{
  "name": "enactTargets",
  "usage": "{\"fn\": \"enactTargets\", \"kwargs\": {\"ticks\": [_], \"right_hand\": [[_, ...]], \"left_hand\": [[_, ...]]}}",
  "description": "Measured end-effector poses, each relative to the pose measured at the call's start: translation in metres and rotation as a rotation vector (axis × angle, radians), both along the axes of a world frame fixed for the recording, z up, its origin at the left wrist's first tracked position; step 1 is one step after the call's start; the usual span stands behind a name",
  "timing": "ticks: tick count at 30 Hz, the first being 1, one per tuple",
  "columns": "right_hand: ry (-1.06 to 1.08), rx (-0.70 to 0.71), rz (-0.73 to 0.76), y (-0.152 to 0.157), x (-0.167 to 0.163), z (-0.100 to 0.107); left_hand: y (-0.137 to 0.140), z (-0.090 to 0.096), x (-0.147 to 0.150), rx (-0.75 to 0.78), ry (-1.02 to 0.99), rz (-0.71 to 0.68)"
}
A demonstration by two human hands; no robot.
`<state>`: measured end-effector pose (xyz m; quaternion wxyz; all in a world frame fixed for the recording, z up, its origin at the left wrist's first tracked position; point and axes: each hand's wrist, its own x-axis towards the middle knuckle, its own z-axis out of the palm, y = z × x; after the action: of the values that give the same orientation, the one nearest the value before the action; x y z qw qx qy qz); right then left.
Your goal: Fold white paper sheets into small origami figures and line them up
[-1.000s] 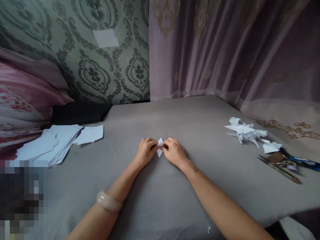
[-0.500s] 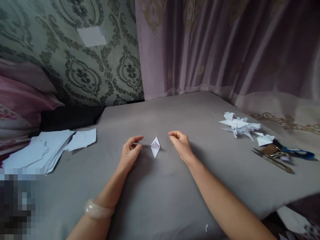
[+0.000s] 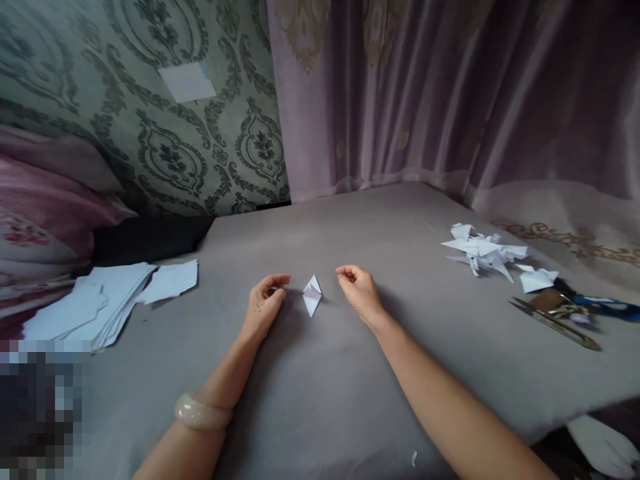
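A small folded white paper diamond (image 3: pixel 313 303) lies on the grey cloth between my two hands, touched by neither. My left hand (image 3: pixel 269 300) rests just left of it, open, with its fingers loosely bent and a gap between thumb and forefinger. To the right of the paper, my right hand (image 3: pixel 361 291) is loosely curled, fingertips pointing inward and holding nothing; its thumb lies close to the forefinger. A pale bangle (image 3: pixel 203 413) circles my left forearm.
Stacked white paper sheets (image 3: pixel 100 300) lie at left, with a smaller stack (image 3: pixel 173 280) beside them. Folded white paper pieces (image 3: pixel 487 250) are heaped at right, near scissors (image 3: pixel 557 325) and a blue-handled item (image 3: pixel 607 307). A paper scrap (image 3: pixel 414 458) lies near the front.
The view has shifted slightly, so the surroundings sit a little differently in the picture. Both hands stay beside the paper diamond, which has not visibly moved on the cloth.
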<state>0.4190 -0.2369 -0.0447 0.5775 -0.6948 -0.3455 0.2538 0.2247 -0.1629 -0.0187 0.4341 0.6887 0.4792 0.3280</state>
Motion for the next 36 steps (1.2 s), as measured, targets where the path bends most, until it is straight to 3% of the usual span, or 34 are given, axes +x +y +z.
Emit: {"fn": "enactTargets", "kwargs": {"ticks": [7, 14, 20, 26, 36], "right_hand": [[-0.123, -0.017, 0.064, -0.002, -0.004, 0.0], [-0.2, -0.012, 0.11, -0.003, -0.009, 0.001], [-0.229, 0.013, 0.208, -0.005, -0.014, 0.006], [-0.308, 0.03, 0.273, -0.005, -0.019, 0.011], [-0.325, -0.007, 0.286, 0.0, -0.026, 0.017]], "left_hand": [[-0.004, -0.009, 0.013, 0.157, 0.04, -0.298], [0.002, -0.025, 0.024, 0.147, 0.022, -0.297], [-0.009, -0.019, 0.032, 0.246, 0.083, -0.203], [-0.011, -0.02, 0.034, 0.454, 0.166, -0.225], [-0.008, -0.024, 0.035, 0.513, 0.257, -0.279]]}}
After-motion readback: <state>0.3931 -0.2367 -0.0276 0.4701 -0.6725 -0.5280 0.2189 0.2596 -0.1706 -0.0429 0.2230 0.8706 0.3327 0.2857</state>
